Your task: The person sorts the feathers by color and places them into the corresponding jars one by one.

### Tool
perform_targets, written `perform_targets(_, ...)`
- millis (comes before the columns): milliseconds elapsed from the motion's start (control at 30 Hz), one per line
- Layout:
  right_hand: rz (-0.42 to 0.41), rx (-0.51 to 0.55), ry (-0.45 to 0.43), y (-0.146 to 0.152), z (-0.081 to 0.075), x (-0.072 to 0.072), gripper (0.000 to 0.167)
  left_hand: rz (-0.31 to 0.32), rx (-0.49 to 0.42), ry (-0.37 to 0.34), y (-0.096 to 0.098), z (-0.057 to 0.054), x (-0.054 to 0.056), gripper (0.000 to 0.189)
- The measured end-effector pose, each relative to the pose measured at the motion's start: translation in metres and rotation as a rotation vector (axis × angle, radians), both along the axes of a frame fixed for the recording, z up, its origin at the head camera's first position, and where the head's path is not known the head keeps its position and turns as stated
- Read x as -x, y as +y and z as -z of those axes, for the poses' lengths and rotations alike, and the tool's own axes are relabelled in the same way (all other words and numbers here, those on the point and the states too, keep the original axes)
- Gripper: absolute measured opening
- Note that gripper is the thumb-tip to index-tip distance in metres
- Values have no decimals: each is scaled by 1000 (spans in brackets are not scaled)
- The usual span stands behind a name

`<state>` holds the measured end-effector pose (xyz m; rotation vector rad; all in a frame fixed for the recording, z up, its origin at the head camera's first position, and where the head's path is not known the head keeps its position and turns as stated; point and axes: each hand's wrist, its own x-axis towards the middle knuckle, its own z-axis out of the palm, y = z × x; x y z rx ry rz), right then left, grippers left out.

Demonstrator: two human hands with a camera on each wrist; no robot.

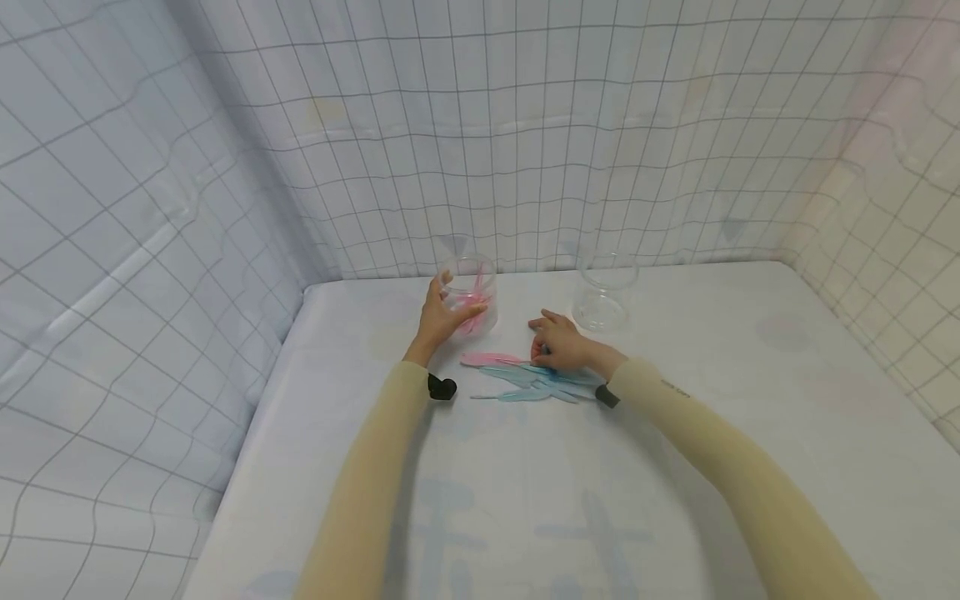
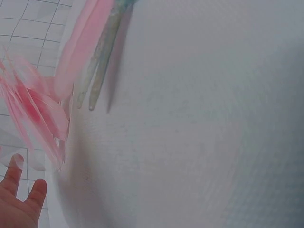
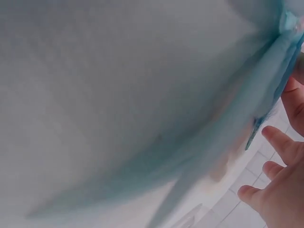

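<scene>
My left hand grips a clear plastic jar, thumb across its front and fingers at its left side. Pink feathers stand inside; the left wrist view shows these pink feathers near the fingertips. On the table, a pile of light blue feathers lies with one pink feather at its upper left. Over this pile, my right hand pinches a blue feather between thumb and index finger. Its other fingers stay spread. The exact pinch is partly hidden.
A second clear jar, with no feathers in it, stands at the back right. Behind the white table hangs a grid-patterned cloth, which also encloses the left and right sides.
</scene>
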<state>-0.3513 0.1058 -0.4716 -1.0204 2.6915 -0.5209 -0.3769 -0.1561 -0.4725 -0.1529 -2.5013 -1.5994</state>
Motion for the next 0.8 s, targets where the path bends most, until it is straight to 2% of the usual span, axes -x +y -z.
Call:
perform_targets(300,-81,-88,156,-3,-3,-10,8,0,-8,-20,-2,6,2,99)
perform_targets(400,-97,-134,236,-3,-5,-11,8,4,-18,-24,-2,5,1,100)
perform_targets(567,-118,-186,383,-4,-15,-11,8,8,-19,-9,-1,4,1,101)
perform_targets(800,-115,-220,484,1,-35,-8,10,13,-14,3,-2,3,1,98)
